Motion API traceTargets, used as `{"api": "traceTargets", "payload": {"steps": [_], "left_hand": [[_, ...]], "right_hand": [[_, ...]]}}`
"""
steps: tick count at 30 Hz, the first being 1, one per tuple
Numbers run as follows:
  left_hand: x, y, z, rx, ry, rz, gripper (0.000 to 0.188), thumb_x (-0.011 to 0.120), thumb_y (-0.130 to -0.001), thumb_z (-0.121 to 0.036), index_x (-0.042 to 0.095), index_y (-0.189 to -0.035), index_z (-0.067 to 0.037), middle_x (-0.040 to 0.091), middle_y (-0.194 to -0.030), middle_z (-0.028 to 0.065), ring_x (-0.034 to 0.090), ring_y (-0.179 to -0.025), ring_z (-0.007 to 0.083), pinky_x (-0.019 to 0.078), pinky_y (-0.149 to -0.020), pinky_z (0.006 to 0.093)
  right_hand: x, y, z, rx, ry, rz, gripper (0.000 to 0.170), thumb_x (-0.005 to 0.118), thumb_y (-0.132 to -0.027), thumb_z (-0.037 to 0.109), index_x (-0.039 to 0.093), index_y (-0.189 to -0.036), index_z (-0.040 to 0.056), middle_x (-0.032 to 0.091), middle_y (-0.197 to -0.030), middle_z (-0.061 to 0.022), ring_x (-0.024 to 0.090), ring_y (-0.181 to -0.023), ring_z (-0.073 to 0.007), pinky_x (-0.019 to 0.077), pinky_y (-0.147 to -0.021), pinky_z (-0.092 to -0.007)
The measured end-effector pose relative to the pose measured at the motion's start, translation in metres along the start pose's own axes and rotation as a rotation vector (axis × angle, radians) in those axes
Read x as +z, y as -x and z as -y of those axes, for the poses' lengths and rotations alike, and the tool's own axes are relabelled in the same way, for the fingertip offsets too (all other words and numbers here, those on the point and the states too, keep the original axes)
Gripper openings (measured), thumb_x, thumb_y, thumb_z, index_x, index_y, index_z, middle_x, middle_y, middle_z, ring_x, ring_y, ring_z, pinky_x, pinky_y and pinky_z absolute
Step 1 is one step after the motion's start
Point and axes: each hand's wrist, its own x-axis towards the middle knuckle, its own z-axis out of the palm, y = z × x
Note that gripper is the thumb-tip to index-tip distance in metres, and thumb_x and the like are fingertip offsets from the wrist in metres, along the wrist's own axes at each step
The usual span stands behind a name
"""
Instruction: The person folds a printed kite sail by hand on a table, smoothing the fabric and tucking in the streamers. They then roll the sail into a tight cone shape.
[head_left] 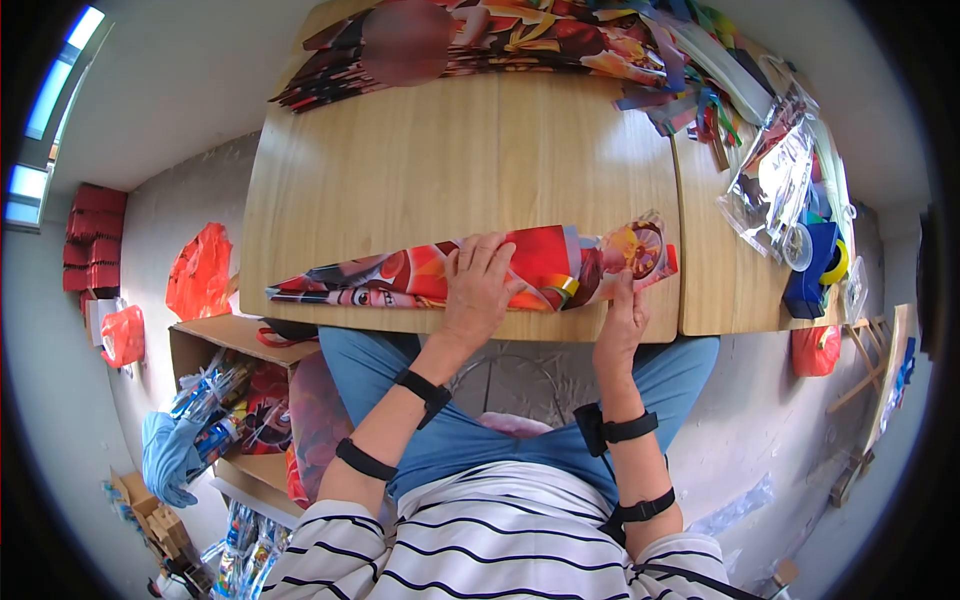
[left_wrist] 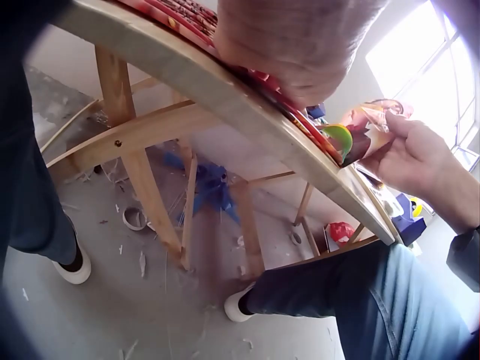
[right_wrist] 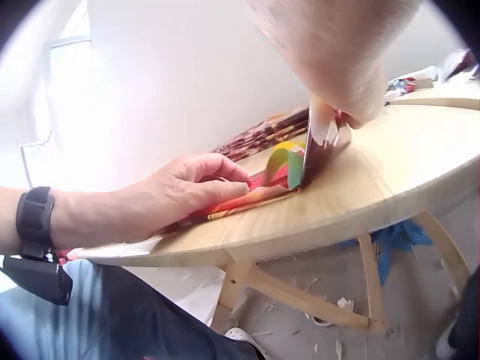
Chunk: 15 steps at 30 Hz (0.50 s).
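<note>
your printed sheet (head_left: 545, 262) runs along the near edge of the table surface (head_left: 400, 160), near left corner to near right; can't tell how many layers. your hands are apart. left hand (head_left: 477, 290) rests across its middle, covering that print; fingertips don't show in the left wrist view. right hand (head_left: 625, 315) pinches the right end, which tips up off the surface; in the right wrist view that hand is cut off up top and grip detail is hidden. printed pile (head_left: 560, 45) at the far edge: cut off, partly behind a blurred patch.
</note>
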Motion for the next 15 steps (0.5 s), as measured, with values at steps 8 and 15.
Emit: {"api": "traceTargets", "payload": {"steps": [8, 15], "left_hand": [[0.001, -0.001, 0.001, -0.03, 0.1, -0.02, 0.057, 0.083, -0.083, -0.027, 0.064, -0.133, -0.007, 0.057, -0.142, 0.0082, 0.049, -0.136, 0.033, 0.0355, -0.114, 0.0501], [-0.001, 0.0, 0.0, -0.045, 0.069, 0.005, 0.056, 0.082, -0.085, -0.026, 0.064, -0.135, -0.008, 0.055, -0.144, 0.0093, 0.047, -0.138, 0.0339, 0.035, -0.114, 0.0506]], "right_hand": [[0.048, 0.011, 0.002, -0.355, 0.092, 0.169, 0.07, 0.074, -0.097, 0.004, 0.044, -0.16, -0.0023, 0.062, -0.147, -0.019, 0.063, -0.132, -0.0277, 0.0493, -0.112, -0.0392], [0.008, 0.004, -0.007, -0.291, 0.712, -0.041, 0.059, 0.085, -0.083, 0.009, 0.06, -0.135, -0.004, 0.068, -0.121, -0.0163, 0.067, -0.107, -0.0315, 0.054, -0.098, -0.0404]]}}
